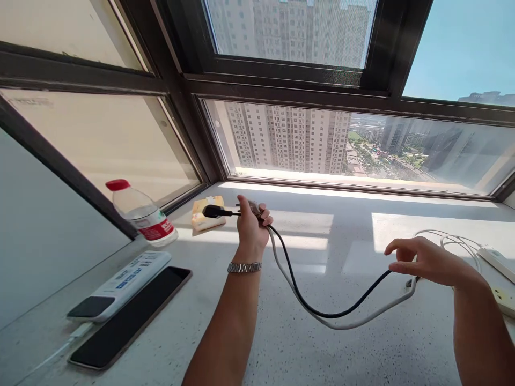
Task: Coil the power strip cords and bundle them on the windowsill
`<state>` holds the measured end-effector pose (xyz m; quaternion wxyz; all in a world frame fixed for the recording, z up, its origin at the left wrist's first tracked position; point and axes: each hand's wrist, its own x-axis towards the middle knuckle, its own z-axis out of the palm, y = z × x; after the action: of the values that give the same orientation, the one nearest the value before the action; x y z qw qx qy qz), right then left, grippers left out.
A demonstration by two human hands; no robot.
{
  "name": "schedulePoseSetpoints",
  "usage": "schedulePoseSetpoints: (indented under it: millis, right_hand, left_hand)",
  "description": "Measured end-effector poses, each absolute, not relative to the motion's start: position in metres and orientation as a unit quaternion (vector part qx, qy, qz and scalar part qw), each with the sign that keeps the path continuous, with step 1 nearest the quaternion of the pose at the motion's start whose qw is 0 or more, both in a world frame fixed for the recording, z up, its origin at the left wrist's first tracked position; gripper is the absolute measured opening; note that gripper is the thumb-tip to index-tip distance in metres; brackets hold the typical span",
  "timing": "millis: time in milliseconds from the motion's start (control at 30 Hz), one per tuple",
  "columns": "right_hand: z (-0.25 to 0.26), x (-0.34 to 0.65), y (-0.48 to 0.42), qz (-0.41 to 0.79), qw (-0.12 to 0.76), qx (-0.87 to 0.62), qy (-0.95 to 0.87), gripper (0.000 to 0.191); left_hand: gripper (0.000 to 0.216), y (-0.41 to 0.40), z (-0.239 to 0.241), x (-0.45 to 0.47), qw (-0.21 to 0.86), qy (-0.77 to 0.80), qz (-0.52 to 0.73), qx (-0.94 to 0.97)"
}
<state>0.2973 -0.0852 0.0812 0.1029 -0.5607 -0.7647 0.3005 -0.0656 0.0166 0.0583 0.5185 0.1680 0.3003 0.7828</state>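
Left hand [252,222] is gripping black [322,311] and white [350,323] cables near their plugs; they are sagging rightward to the loosely curled right hand [426,262].

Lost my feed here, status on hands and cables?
Left hand fisted on black cable and white cable, black plug sticking out. Right hand pinching both cables. Power strip at right, water bottle left.
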Motion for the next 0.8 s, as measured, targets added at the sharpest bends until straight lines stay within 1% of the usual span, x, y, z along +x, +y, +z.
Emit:
schedulePoseSetpoints:
  millis: [67,133,233,367,500,600,700,800]
  right_hand:
    - [0.08,0.277,-0.088,0.307,0.067,-0.542,-0.78,0.051]
    - [0.077,0.257,-0.091,0.301,0.087,-0.525,-0.791,0.052]
    - [0.067,0.229,-0.095,0.305,0.182,-0.494,-0.794,0.053]
    - [0.051,0.2,-0.096,0.31,0.272,-0.46,-0.786,0.048]
    - [0.037,0.185,-0.092,0.221,0.372,-0.46,-0.775,0.033]
    - [0.033,0.183,-0.088,0.169,0.431,-0.46,-0.758,0.03]
    - [0.034,0.184,-0.087,0.152,0.482,-0.444,-0.74,0.027]
    - [0.037,0.186,-0.088,0.142,0.517,-0.424,-0.729,0.026]
  left_hand:
    - [0.047,0.01,0.065,-0.049,0.555,0.295,0.752,0.197]
    - [0.045,0.001,0.07,-0.032,0.595,0.279,0.718,0.23]
    - [0.041,-0.017,0.072,-0.006,0.646,0.241,0.655,0.309]
    - [0.049,-0.042,0.064,0.028,0.654,0.207,0.59,0.425]
    - [0.063,-0.059,0.055,0.048,0.684,0.225,0.522,0.457]
    - [0.068,-0.063,0.053,0.051,0.698,0.232,0.497,0.46]
    - [0.061,-0.059,0.054,0.046,0.697,0.225,0.49,0.473]
    - [0.051,-0.054,0.054,0.041,0.727,0.195,0.467,0.464]
